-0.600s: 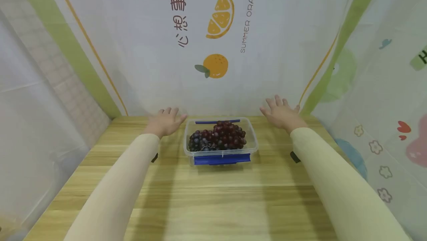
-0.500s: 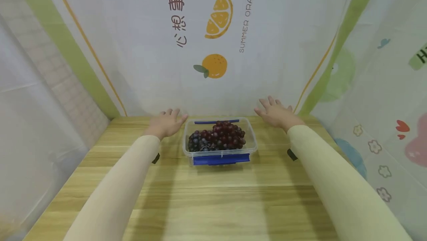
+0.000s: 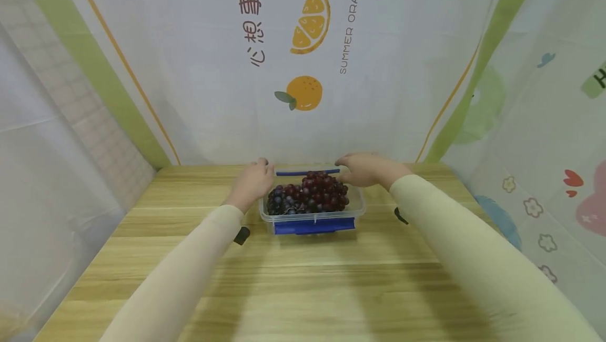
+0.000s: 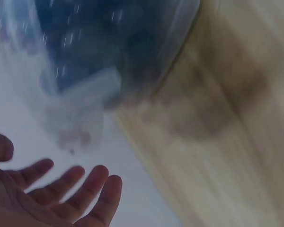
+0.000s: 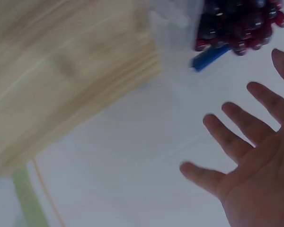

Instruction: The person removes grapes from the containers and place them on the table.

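Note:
A clear plastic food box stands on the wooden table, its top uncovered, with a blue latch along the front and another at the back. Dark red and purple grapes fill much of it. My left hand is at the box's back left corner; in the left wrist view its fingers are spread and hold nothing. Over the back right corner reaches my right hand, overlapping the rim in the head view. Its fingers are spread apart in the right wrist view, with nothing between them.
Behind the table hangs a white curtain printed with oranges and lettering. More printed sheets close off the right side, and a pale sheet hangs on the left. A small black piece shows under the left wrist.
Both hands have moved inward to the box from either side, the left one rightward and the right one leftward and down. The box and grapes stay in place.

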{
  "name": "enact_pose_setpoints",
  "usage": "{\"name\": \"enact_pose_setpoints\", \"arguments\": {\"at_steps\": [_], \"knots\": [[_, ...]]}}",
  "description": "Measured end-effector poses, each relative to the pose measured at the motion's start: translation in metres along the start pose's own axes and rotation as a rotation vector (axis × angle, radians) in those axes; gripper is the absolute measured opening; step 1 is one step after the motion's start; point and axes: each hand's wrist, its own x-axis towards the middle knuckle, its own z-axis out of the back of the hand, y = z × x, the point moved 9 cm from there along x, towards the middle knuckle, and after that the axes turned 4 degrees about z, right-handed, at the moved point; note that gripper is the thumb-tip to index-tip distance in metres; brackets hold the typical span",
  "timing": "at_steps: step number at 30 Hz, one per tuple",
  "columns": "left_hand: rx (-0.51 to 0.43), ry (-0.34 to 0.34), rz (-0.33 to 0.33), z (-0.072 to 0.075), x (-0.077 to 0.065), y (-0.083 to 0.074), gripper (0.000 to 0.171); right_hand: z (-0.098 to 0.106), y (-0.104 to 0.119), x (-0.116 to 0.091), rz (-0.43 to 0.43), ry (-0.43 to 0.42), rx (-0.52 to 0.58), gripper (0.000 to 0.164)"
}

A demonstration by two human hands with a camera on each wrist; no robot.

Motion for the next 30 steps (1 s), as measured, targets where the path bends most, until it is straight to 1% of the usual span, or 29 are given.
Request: {"name": "enact_pose_setpoints", "arguments": {"at_steps": [2,6,10,13,15,18,21,26,30], "knots": [[-0.036,-0.031,0.020,-0.003,-0.003,0.000,0.061,0.001,0.011,0.000,0.023,0.028,0.003,0.058],[-0.119,-0.052,0.105,-0.009,-0.008,0.007,0.061,0.001,0.030,0.002,0.066,0.061,-0.021,0.058],[-0.180,-0.060,0.193,-0.015,-0.012,0.018,0.059,-0.002,0.039,0.005,0.079,0.074,-0.075,0.059],[-0.221,-0.077,0.240,-0.018,-0.014,0.025,0.056,-0.005,0.043,0.007,0.093,0.080,-0.099,0.060],[-0.252,-0.088,0.257,-0.020,-0.015,0.028,0.055,-0.007,0.045,0.008,0.101,0.077,-0.115,0.061],[-0.273,-0.090,0.258,-0.022,-0.017,0.030,0.056,-0.009,0.048,0.011,0.107,0.068,-0.144,0.064],[-0.276,-0.067,0.218,-0.028,-0.021,0.027,0.058,-0.012,0.050,0.012,0.100,0.069,-0.170,0.065],[-0.223,-0.025,0.152,-0.038,-0.032,0.020,0.070,-0.015,0.053,0.012,0.089,0.083,-0.181,0.066],[-0.185,0.025,0.120,-0.046,-0.039,0.018,0.085,-0.020,0.053,0.013,0.080,0.101,-0.177,0.067]]}}
